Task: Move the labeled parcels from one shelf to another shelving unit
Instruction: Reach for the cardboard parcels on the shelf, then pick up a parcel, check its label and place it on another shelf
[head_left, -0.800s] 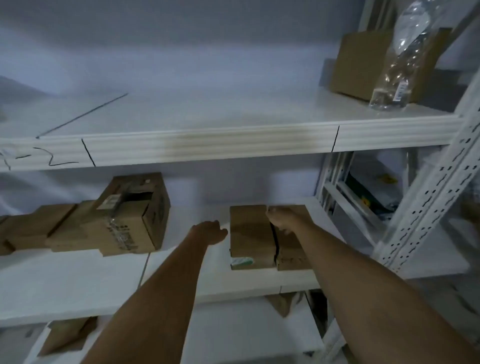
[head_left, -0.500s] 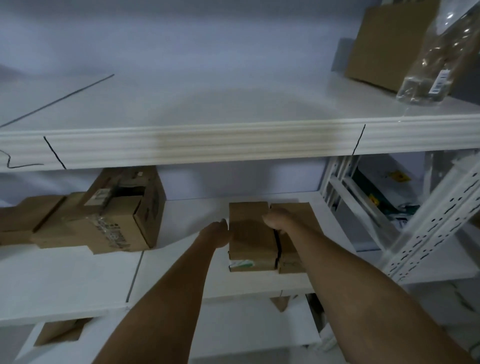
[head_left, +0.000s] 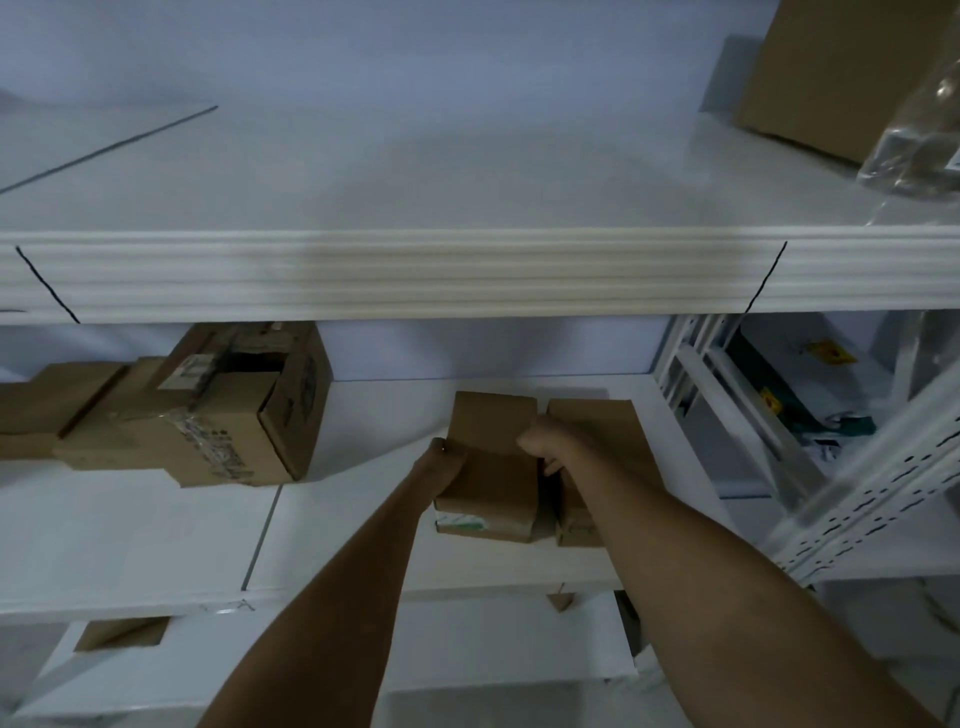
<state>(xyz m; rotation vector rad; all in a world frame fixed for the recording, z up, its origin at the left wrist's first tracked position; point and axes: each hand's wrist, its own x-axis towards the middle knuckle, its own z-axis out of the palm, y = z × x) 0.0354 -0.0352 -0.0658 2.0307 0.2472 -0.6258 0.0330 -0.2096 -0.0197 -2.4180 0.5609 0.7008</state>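
Two small brown parcels lie side by side on the middle white shelf (head_left: 519, 569). The left parcel (head_left: 491, 467) has a green-and-white label on its front face. My left hand (head_left: 441, 460) grips its left side and my right hand (head_left: 545, 449) grips its right side, fingers reaching into the gap between the parcels. The right parcel (head_left: 597, 441) sits against it, partly hidden by my right forearm. The left parcel looks slightly raised and shifted away from its neighbour.
A larger taped carton (head_left: 228, 410) and flat cartons (head_left: 47, 400) sit at the left of the same shelf. The upper shelf (head_left: 467, 275) carries a big box (head_left: 841, 73) and a clear plastic bag (head_left: 919, 135) at right. A perforated white upright (head_left: 872, 488) stands at right.
My left hand moved right and took hold of the left parcel's side. My right hand closed on its other side, and the parcel has separated a little from the right one.
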